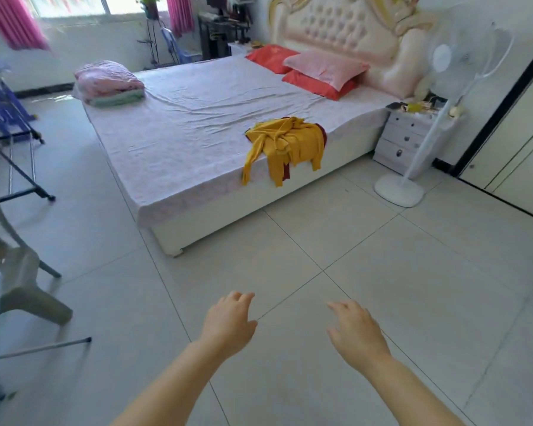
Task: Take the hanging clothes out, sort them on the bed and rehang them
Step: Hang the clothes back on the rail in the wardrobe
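Yellow clothes (286,142) lie crumpled on the near side edge of the bed (182,133), toward the headboard (336,26) corner, sleeves (247,169) dangling down over it. Left hand (228,321) and right hand (356,333) hover above the floor (413,272), fingers (240,298) loosely spread, holding nothing.

A wide bed (182,130) with a pale pink, lightly creased sheet stands on the light tiled floor (382,272). Near its right-hand edge lies a crumpled yellow garment (285,142), its sleeves hanging over the side of the mattress, with a dark red piece (322,132) showing from under it. At the far left corner sits a folded pink quilt (106,78) on top of a folded green blanket (117,99). By the headboard a pink pillow (325,67) rests on a red pillow (317,86), with a second red pillow (273,56) just beside them. The middle of the sheet is bare.
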`<control>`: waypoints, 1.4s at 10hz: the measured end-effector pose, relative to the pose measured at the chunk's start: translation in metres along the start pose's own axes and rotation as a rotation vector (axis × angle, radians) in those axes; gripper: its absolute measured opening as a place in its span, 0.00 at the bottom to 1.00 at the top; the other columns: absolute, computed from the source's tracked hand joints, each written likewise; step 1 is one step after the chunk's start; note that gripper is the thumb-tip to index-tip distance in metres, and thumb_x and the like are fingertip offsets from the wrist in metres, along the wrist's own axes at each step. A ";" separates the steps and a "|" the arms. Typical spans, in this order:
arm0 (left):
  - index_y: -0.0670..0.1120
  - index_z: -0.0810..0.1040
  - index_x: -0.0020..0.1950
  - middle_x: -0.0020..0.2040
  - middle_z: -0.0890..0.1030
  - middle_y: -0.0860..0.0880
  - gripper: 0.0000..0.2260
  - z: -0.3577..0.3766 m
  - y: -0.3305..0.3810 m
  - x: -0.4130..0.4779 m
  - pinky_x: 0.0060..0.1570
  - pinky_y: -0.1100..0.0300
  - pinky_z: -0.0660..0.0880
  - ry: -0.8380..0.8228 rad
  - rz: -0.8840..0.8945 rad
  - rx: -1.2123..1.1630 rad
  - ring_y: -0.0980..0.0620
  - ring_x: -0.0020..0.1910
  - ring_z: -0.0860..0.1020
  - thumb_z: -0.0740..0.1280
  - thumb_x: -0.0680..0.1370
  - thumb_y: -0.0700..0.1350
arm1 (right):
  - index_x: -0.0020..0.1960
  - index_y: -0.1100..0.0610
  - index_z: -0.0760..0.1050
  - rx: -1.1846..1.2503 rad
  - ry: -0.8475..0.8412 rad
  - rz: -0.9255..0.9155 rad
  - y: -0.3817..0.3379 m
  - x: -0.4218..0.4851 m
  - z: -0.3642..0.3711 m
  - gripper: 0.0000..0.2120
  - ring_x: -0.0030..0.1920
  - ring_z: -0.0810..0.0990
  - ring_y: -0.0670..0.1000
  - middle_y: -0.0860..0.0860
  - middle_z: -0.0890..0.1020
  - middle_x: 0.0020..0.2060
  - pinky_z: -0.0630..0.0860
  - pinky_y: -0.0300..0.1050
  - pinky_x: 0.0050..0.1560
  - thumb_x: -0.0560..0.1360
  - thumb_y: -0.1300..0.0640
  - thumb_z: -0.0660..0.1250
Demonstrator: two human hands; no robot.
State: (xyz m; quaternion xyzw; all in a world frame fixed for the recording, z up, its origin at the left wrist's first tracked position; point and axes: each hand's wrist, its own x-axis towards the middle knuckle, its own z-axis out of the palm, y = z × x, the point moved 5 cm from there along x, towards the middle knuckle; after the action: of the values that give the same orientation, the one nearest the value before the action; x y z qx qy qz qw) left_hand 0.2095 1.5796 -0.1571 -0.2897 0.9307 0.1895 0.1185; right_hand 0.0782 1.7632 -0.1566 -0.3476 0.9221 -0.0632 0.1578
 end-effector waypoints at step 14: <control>0.50 0.61 0.72 0.68 0.67 0.48 0.23 -0.269 0.029 0.796 0.58 0.56 0.70 -0.100 -0.056 -0.059 0.48 0.66 0.67 0.60 0.77 0.48 | 0.72 0.50 0.60 0.004 -0.143 -0.025 0.059 0.828 -0.209 0.24 0.65 0.66 0.51 0.49 0.67 0.66 0.65 0.43 0.60 0.78 0.51 0.59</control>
State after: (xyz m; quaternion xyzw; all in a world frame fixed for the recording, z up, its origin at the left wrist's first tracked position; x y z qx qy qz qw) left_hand -0.4773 1.0945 -0.1702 -0.3091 0.9092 0.2276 0.1615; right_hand -0.6147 1.2618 -0.1778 -0.3622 0.9040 -0.0422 0.2231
